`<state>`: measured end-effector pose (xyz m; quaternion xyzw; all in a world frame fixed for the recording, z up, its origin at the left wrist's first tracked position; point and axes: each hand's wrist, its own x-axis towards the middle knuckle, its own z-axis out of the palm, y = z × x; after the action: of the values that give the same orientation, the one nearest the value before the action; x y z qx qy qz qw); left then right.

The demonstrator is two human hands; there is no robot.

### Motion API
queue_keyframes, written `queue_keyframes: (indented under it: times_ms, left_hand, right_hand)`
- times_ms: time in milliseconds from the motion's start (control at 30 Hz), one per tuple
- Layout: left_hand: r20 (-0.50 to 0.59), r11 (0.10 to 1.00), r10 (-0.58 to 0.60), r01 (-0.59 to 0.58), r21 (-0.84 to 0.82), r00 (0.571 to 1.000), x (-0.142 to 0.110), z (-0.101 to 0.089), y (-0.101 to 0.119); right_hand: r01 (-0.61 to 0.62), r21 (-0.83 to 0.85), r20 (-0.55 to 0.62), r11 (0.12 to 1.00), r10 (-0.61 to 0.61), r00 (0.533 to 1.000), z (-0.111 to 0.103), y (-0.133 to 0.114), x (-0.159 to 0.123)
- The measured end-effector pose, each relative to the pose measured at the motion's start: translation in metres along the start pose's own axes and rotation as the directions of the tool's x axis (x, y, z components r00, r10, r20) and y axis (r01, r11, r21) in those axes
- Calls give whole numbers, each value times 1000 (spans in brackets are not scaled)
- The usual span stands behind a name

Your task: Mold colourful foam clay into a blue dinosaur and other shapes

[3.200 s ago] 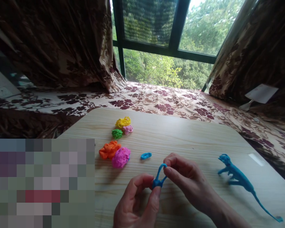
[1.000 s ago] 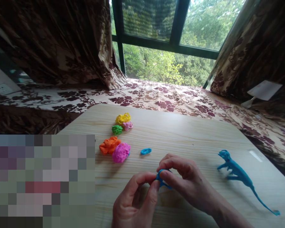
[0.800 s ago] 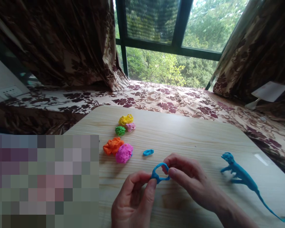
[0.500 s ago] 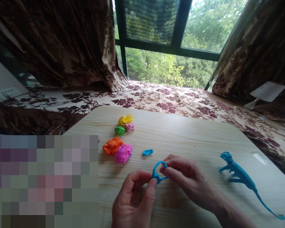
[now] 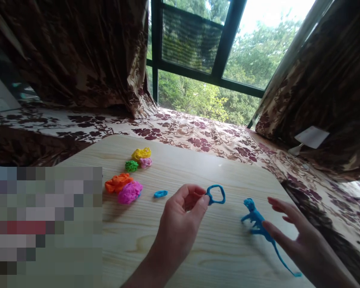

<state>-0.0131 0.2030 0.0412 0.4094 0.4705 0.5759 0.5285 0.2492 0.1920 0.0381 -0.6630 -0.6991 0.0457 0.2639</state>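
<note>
My left hand (image 5: 180, 214) pinches a blue rubber band loop (image 5: 215, 195) between thumb and forefinger, holding it just above the wooden table (image 5: 198, 172). My right hand (image 5: 300, 240) is open with fingers spread, hovering right beside the blue toy dinosaur (image 5: 258, 222) that stands on the table; part of its long tail is hidden behind the hand. A second small blue band (image 5: 160, 194) lies flat on the table to the left of my left hand.
Small bundles of bands lie at the table's left: orange (image 5: 117, 182), magenta (image 5: 129, 192), green (image 5: 131, 165), yellow (image 5: 141, 153) and pale pink (image 5: 145, 162). A blurred-out patch covers the lower left. Floral cloth, curtains and a window lie beyond the table.
My right hand has let go of the blue band and moved right to the toy dinosaur, opening up. The left hand keeps the band alone. The view has shifted to the right.
</note>
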Motion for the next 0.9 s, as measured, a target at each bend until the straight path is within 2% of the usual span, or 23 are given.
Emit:
queue_keyframes:
  times_ms: [67, 133, 267, 400, 567, 667, 900]
  left_hand:
    - [103, 1000, 2, -1, -9, 995, 15, 17, -1]
    - [176, 1000, -10, 10, 0, 984, 28, 32, -3]
    - [290, 999, -48, 52, -6, 956, 43, 48, -3]
    - [325, 992, -97, 117, -44, 941, 50, 39, 2]
    - [234, 988, -83, 110, -106, 969, 59, 19, 4]
    - [207, 987, -100, 123, -103, 973, 62, 11, 2]
    - [201, 983, -124, 148, -110, 972, 64, 3, 1]
  right_hand:
    - [31, 10, 61, 999, -31, 998, 9, 16, -4]
    - [25, 65, 119, 998, -33, 992, 18, 22, -6]
    - [3, 182, 161, 983, -33, 986, 22, 11, 0]
    - [91, 240, 98, 967, -117, 988, 9, -19, 22]
    - [216, 292, 123, 932, -261, 958, 8, -52, 50]
    - [204, 356, 138, 912, -267, 954, 18, -59, 57]
    - [102, 428, 190, 898, -200, 961, 34, -56, 60]
